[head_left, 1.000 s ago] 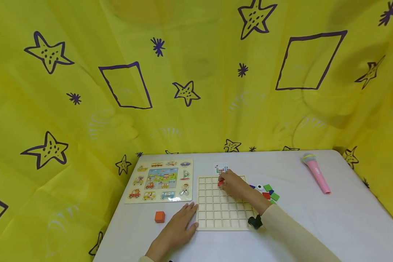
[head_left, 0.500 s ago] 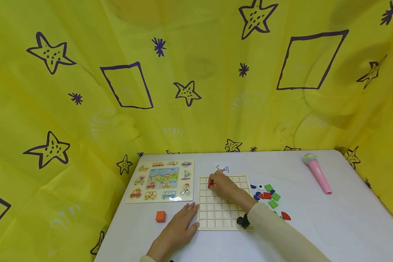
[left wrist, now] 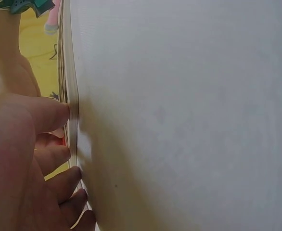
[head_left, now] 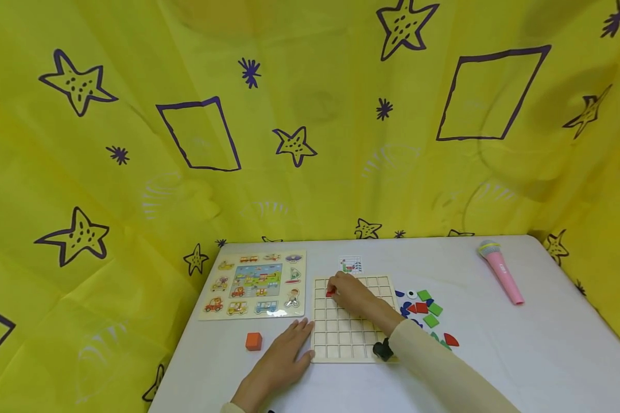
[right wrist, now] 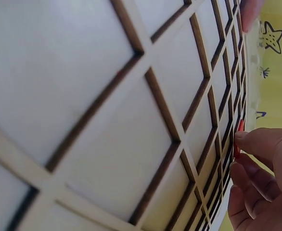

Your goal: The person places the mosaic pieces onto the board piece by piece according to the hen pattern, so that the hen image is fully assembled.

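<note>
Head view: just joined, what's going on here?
A person's right hand pinches a small red piece at the far left part of a wooden grid board; whether it is seated in a cell can't be told. The left hand rests with its fingers against the board's left edge. Loose coloured pieces lie right of the board, and a small pattern card lies just beyond its far edge.

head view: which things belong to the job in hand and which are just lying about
Likely part of the job: grid board; red piece pinched in the right grip; loose coloured pieces beside the board; small patterned card beyond it.

Apparently just lying about: pink microphone; orange cube; picture puzzle.
</note>
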`<action>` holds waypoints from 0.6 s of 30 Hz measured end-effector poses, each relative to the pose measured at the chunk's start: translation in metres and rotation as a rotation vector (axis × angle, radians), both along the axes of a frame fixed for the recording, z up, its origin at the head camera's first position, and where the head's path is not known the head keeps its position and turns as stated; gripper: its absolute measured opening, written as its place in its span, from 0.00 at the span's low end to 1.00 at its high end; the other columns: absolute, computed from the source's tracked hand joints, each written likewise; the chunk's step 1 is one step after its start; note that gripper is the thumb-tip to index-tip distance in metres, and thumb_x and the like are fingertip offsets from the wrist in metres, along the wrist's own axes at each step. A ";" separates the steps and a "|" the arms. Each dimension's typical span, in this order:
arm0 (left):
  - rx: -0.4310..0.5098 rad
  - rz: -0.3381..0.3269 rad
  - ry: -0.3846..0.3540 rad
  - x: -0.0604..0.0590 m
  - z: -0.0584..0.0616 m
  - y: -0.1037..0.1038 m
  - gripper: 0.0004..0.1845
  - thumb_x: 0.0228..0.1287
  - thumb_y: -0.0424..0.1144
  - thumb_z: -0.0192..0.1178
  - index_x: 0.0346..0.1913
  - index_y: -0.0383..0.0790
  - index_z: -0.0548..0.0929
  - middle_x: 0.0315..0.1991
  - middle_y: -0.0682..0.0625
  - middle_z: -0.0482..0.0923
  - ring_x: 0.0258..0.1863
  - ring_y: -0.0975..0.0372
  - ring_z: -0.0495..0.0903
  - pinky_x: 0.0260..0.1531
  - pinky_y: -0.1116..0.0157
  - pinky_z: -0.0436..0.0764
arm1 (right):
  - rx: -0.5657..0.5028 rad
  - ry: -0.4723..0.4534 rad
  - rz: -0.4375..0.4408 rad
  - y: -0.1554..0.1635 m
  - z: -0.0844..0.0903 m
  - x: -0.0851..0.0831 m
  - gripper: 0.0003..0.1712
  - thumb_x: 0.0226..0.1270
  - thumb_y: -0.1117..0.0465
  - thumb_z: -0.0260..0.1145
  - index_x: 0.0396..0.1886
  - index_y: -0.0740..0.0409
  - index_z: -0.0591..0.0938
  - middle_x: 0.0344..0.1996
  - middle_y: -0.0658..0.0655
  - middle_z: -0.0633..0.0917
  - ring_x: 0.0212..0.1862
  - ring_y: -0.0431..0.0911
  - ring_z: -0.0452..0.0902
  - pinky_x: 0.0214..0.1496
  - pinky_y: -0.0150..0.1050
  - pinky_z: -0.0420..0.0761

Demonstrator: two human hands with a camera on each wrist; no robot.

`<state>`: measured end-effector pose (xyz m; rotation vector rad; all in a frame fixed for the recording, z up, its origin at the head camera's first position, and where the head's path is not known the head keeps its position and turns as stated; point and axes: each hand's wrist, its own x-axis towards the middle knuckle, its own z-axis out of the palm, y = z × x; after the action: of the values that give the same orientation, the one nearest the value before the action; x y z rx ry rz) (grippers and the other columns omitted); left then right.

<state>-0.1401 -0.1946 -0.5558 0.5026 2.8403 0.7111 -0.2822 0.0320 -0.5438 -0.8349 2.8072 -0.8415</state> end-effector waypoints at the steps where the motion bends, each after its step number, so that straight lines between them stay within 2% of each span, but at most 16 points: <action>1: 0.000 0.001 0.002 0.000 0.000 0.000 0.35 0.79 0.53 0.56 0.83 0.50 0.64 0.83 0.51 0.61 0.83 0.49 0.58 0.77 0.41 0.66 | 0.001 0.009 0.009 0.000 0.001 0.000 0.03 0.73 0.67 0.70 0.40 0.55 0.86 0.38 0.50 0.80 0.43 0.45 0.77 0.52 0.45 0.83; 7: -0.002 0.004 0.009 0.001 0.001 0.001 0.35 0.79 0.53 0.56 0.83 0.50 0.63 0.83 0.51 0.60 0.83 0.49 0.58 0.77 0.41 0.66 | 0.019 0.052 0.038 0.000 0.004 0.001 0.03 0.72 0.68 0.70 0.38 0.57 0.86 0.39 0.51 0.81 0.46 0.47 0.79 0.53 0.47 0.83; 14: 0.000 0.001 0.006 0.000 0.002 0.001 0.35 0.79 0.52 0.56 0.83 0.48 0.64 0.83 0.49 0.61 0.83 0.48 0.58 0.77 0.41 0.65 | 0.071 0.074 0.052 -0.001 0.004 0.001 0.04 0.74 0.67 0.69 0.44 0.54 0.85 0.41 0.51 0.82 0.46 0.46 0.80 0.55 0.45 0.84; 18: 0.005 -0.001 0.007 0.000 0.002 0.002 0.35 0.79 0.51 0.56 0.83 0.47 0.64 0.83 0.49 0.61 0.83 0.48 0.58 0.77 0.41 0.65 | 0.096 0.076 0.056 0.000 0.005 0.002 0.04 0.74 0.66 0.69 0.44 0.53 0.84 0.41 0.50 0.82 0.46 0.46 0.80 0.54 0.45 0.84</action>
<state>-0.1399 -0.1931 -0.5542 0.5082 2.8457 0.7175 -0.2806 0.0320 -0.5391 -0.9447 2.8485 -0.6747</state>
